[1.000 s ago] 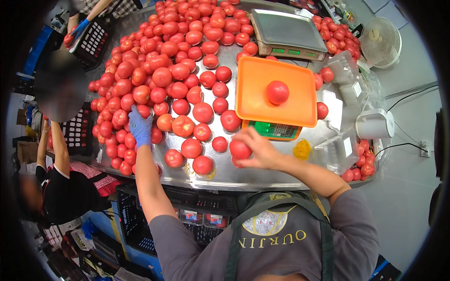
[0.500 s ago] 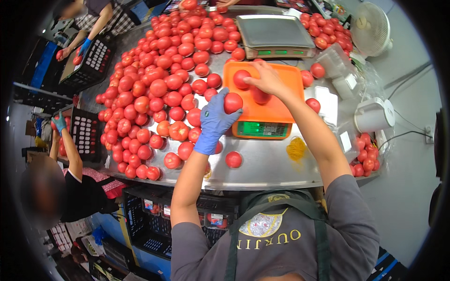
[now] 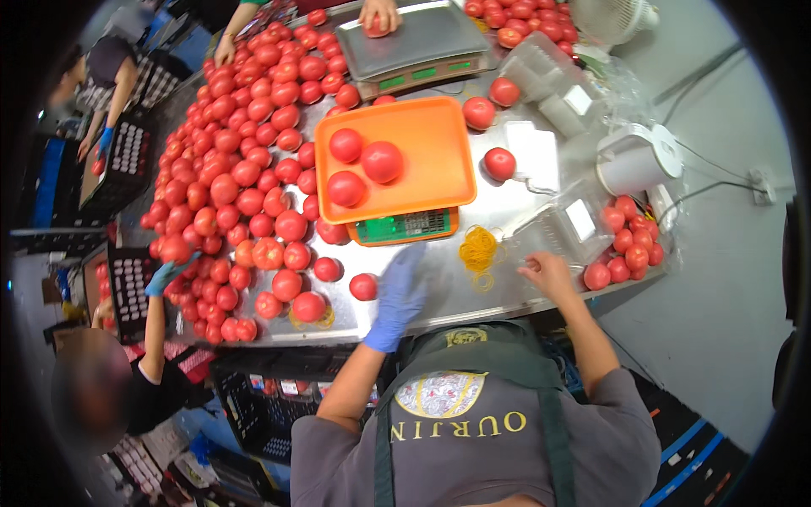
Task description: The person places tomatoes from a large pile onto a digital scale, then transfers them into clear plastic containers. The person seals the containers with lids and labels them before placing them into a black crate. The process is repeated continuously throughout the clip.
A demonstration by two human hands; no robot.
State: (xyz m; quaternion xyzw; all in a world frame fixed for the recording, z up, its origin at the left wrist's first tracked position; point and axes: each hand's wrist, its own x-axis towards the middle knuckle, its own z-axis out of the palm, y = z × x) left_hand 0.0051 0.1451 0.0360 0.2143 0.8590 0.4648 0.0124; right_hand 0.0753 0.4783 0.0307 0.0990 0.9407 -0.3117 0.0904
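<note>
My left hand (image 3: 399, 297), in a blue glove and blurred, is over the metal table's near side with fingers stretched out, holding nothing visible. A single tomato (image 3: 363, 287) lies just left of it. My bare right hand (image 3: 547, 277) is at the right, fingers loosely bent and apart, with nothing seen in them. It is near a clear plastic box (image 3: 579, 221) and a pile of yellow rubber bands (image 3: 479, 248). Ahead, three tomatoes (image 3: 382, 162) rest in the orange tray (image 3: 435, 160) of a scale with a lit green display (image 3: 404, 226).
A large heap of tomatoes (image 3: 245, 173) covers the left. Behind stands a second scale (image 3: 414, 42), where another person's hand (image 3: 380, 14) holds a tomato. A co-worker's gloved hand (image 3: 167, 275) grips a tomato at left. A white jug (image 3: 638, 160) and more tomatoes (image 3: 629, 245) are at right.
Both my hands have drawn back from the orange tray toward the near edge, the right one going rightward. The tomatoes they held are released; three now lie in the tray. The view has shifted.
</note>
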